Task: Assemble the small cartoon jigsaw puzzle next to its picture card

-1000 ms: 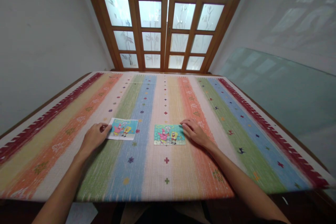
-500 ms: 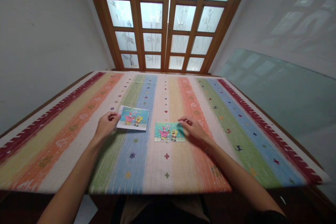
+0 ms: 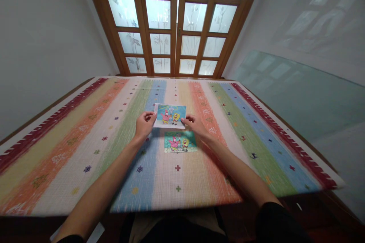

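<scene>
A white-edged picture card (image 3: 170, 116), printed with cartoon characters on a blue-green ground, is held up between my two hands. My left hand (image 3: 145, 123) pinches its left edge. At the lower right corner, my right hand (image 3: 195, 124) grips it between thumb and fingers. Just below the card, on the cloth, lies an assembled jigsaw puzzle (image 3: 180, 142) with the same picture. The puzzle lies flat, and fine lines between its pieces show. Neither hand appears to touch it.
A striped, multicoloured tablecloth (image 3: 114, 152) covers the wide table. Beyond the far edge stand wooden doors with frosted panes (image 3: 161, 43). A pale glass panel (image 3: 285, 91) leans along the right wall. Something white (image 3: 97, 232) shows below the table's near edge at left.
My left hand has carried the picture card rightward and up, above the puzzle. My right hand has moved from the puzzle's upper right corner to take hold of the card's right side.
</scene>
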Demonstrator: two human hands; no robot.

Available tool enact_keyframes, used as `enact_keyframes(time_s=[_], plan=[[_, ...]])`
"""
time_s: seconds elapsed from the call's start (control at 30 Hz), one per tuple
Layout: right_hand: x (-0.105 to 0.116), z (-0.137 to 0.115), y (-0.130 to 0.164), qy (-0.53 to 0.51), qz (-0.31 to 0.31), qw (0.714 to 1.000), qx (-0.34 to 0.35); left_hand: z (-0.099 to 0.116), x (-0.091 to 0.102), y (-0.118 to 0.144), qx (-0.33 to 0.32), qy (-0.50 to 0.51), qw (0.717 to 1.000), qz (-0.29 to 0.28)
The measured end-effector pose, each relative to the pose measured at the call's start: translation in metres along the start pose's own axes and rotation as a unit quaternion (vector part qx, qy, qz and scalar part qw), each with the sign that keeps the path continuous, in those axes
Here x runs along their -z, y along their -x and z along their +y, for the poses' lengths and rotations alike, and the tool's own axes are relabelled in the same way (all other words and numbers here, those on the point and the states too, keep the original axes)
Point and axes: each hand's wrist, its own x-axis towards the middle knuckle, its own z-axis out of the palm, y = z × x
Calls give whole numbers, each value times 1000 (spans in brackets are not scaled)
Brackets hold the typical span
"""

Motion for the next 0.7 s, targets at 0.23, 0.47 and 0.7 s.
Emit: enact_keyframes(time_s=[0.23, 0.47, 0.7], plan=[[19, 17, -8, 2, 29, 999, -29, -7, -24, -11, -23, -36, 999, -28], [31, 31, -15, 70, 21, 996, -45, -20, -31, -21, -53, -132, 987, -79], [31, 42, -15, 185, 47, 981, -37, -34, -40, -23, -88, -231, 962, -113]])
